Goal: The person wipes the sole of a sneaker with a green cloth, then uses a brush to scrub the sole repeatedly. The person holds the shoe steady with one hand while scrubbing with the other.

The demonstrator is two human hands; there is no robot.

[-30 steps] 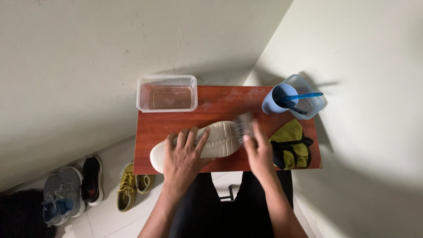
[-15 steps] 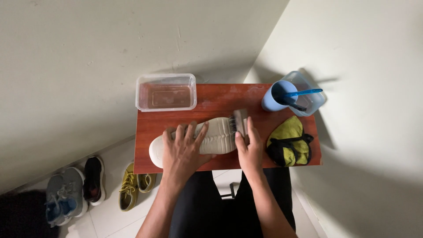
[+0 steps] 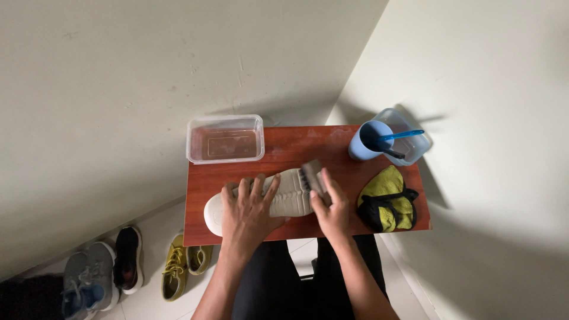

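A pale off-white shoe [image 3: 288, 192] lies on its side on a small reddish-brown table [image 3: 207, 178]. My left hand [image 3: 249, 210] presses flat on the shoe's middle, fingers spread. My right hand [image 3: 330, 207] grips a grey scrubbing brush [image 3: 312, 176] that rests against the shoe's right end.
A clear plastic tub [image 3: 225, 139] stands at the table's back left. At the back right are a blue cup [image 3: 368, 141] holding a blue-handled tool and a clear container [image 3: 409, 139]. A yellow-and-black cloth bundle [image 3: 388, 204] lies right. Several shoes [image 3: 127, 261] sit on the floor left.
My right hand with the brush has slid left along the shoe, away from the yellow bundle. My left hand has stayed pressed on the shoe.
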